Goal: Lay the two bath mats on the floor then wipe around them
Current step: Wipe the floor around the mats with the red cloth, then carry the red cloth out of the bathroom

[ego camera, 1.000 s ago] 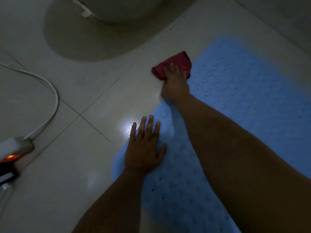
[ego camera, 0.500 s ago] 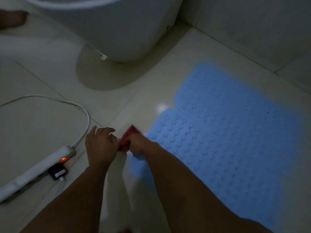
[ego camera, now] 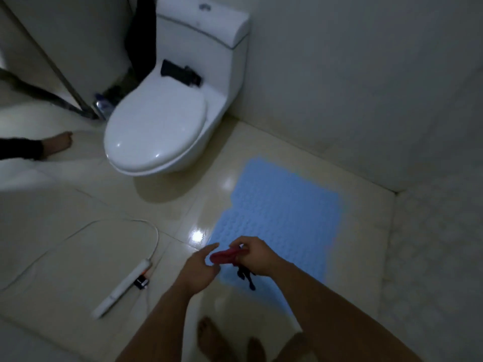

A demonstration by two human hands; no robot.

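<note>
Bare floor tile [ego camera: 78, 257] opens across the middle left of the frame, crossed by a white cable [ego camera: 156, 236] and a power strip [ego camera: 122, 288] lying at lower left centre. The toilet [ego camera: 162, 131] blocks the upper centre. The wall [ego camera: 366, 87] closes the upper right, just beyond the blue bath mats [ego camera: 282, 220]. Another person's foot [ego camera: 58, 143] rests at the left edge.

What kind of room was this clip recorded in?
Almost certainly a home bathroom: a white toilet with its lid shut stands against the wall, blue bath mats lie on the glossy tiled floor.
</note>
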